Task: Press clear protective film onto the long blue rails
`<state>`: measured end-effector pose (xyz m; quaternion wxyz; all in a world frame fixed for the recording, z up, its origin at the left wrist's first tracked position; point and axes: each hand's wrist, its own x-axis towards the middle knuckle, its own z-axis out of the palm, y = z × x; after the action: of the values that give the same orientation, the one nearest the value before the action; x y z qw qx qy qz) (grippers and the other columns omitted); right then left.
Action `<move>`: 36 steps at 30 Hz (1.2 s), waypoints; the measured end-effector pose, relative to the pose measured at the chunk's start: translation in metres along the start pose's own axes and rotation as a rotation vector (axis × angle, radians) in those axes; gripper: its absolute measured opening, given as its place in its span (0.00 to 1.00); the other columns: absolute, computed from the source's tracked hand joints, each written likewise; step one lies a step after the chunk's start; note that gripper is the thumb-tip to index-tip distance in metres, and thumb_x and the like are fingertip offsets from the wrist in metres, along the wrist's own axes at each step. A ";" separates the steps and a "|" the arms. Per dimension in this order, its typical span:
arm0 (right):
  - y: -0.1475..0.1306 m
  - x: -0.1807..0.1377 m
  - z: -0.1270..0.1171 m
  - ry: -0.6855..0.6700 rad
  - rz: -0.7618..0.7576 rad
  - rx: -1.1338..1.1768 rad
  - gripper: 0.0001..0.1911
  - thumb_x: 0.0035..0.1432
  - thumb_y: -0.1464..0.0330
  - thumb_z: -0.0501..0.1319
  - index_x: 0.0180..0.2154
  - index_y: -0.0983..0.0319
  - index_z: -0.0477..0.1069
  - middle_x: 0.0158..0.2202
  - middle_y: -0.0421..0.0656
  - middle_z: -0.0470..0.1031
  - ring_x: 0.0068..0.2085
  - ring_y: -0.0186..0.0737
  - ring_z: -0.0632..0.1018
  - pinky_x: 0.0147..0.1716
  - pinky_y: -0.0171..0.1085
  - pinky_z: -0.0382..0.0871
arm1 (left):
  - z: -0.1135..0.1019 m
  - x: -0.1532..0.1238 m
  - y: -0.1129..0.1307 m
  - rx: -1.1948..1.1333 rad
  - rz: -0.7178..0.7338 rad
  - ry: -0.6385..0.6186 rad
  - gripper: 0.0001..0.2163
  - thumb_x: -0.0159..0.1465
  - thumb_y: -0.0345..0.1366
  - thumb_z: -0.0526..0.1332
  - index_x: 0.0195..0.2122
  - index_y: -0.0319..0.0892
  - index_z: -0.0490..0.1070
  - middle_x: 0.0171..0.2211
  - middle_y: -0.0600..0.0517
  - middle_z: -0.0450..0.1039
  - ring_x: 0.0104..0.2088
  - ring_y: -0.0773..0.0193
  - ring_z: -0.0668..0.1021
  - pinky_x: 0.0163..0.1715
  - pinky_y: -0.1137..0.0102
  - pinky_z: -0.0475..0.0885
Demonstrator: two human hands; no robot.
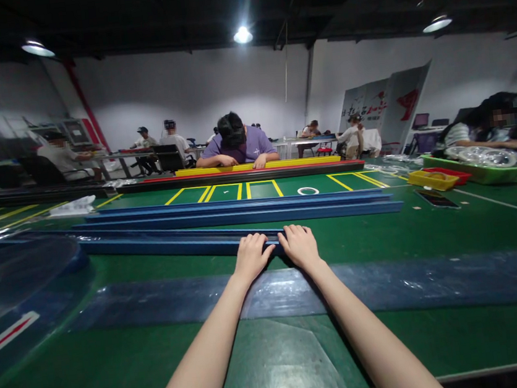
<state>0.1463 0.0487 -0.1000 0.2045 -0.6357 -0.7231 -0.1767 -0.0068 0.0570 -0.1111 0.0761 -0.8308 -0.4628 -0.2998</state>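
Both my hands grip a long blue plastic channel strip [166, 245] near its right end. My left hand [251, 257] has its fingers over the far edge and its thumb along the near side. Close beside it, my right hand [299, 245] is wrapped over the strip's end in the same way. The strip runs off to the left, slightly slanted. Behind it lie more blue channel strips [288, 212], side by side. Nearer to me, a flat band of clear plastic film [168, 301] stretches across the green table [203, 362], under my forearms.
A large film roll [25, 276] lies at left. Yellow [255, 165], red and black strips lie at the back, before a person in purple [253, 145]. At right are a phone [436, 198], a yellow tray [432, 180] and a green tray [494, 173] with clear wrapping.
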 end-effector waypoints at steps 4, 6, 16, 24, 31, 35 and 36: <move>0.003 0.001 0.000 0.013 -0.018 0.008 0.18 0.63 0.63 0.45 0.38 0.64 0.70 0.39 0.47 0.75 0.42 0.42 0.72 0.46 0.41 0.54 | 0.001 0.000 -0.001 -0.043 -0.009 0.009 0.08 0.62 0.41 0.56 0.33 0.41 0.66 0.33 0.51 0.72 0.37 0.61 0.71 0.39 0.67 0.62; 0.002 0.001 -0.001 0.020 -0.011 0.019 0.17 0.62 0.64 0.44 0.35 0.63 0.70 0.37 0.46 0.76 0.41 0.40 0.73 0.47 0.40 0.54 | 0.001 0.000 -0.001 -0.067 -0.004 0.020 0.08 0.62 0.40 0.57 0.34 0.41 0.66 0.34 0.52 0.72 0.38 0.62 0.71 0.40 0.68 0.63; 0.037 -0.005 -0.016 -0.006 0.299 -0.023 0.22 0.60 0.64 0.45 0.29 0.60 0.76 0.32 0.45 0.78 0.34 0.39 0.76 0.34 0.34 0.62 | -0.003 0.000 0.001 -0.042 0.058 0.058 0.11 0.61 0.44 0.56 0.36 0.42 0.68 0.35 0.51 0.72 0.39 0.61 0.72 0.42 0.65 0.62; 0.101 -0.023 -0.033 -0.108 0.542 -0.057 0.21 0.56 0.58 0.47 0.40 0.53 0.76 0.33 0.46 0.78 0.35 0.43 0.76 0.32 0.36 0.65 | -0.002 -0.001 0.003 0.022 0.113 0.071 0.13 0.61 0.47 0.55 0.36 0.42 0.68 0.35 0.51 0.73 0.39 0.61 0.72 0.42 0.65 0.60; 0.127 -0.027 -0.035 -0.134 0.555 -0.050 0.20 0.54 0.57 0.48 0.41 0.51 0.75 0.36 0.46 0.77 0.38 0.45 0.76 0.34 0.38 0.66 | -0.001 -0.002 0.002 0.058 0.109 0.057 0.13 0.61 0.47 0.55 0.36 0.42 0.68 0.35 0.51 0.73 0.38 0.61 0.72 0.41 0.66 0.60; 0.137 -0.029 -0.033 -0.119 0.534 -0.039 0.20 0.54 0.58 0.49 0.41 0.53 0.76 0.35 0.46 0.78 0.37 0.46 0.76 0.33 0.38 0.65 | 0.000 -0.001 0.001 0.053 0.129 0.014 0.13 0.62 0.47 0.54 0.36 0.42 0.67 0.35 0.51 0.73 0.38 0.62 0.73 0.41 0.67 0.60; 0.139 -0.030 -0.032 -0.101 0.514 -0.031 0.20 0.54 0.58 0.49 0.41 0.53 0.76 0.36 0.46 0.78 0.38 0.45 0.76 0.33 0.37 0.65 | 0.000 -0.001 0.001 0.053 0.132 0.004 0.13 0.62 0.46 0.54 0.36 0.42 0.67 0.35 0.51 0.73 0.38 0.62 0.73 0.40 0.67 0.60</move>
<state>0.2892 0.0243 -0.0890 0.1964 -0.8096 -0.5445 -0.0981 -0.0060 0.0553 -0.1115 0.1188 -0.8567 -0.4145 -0.2832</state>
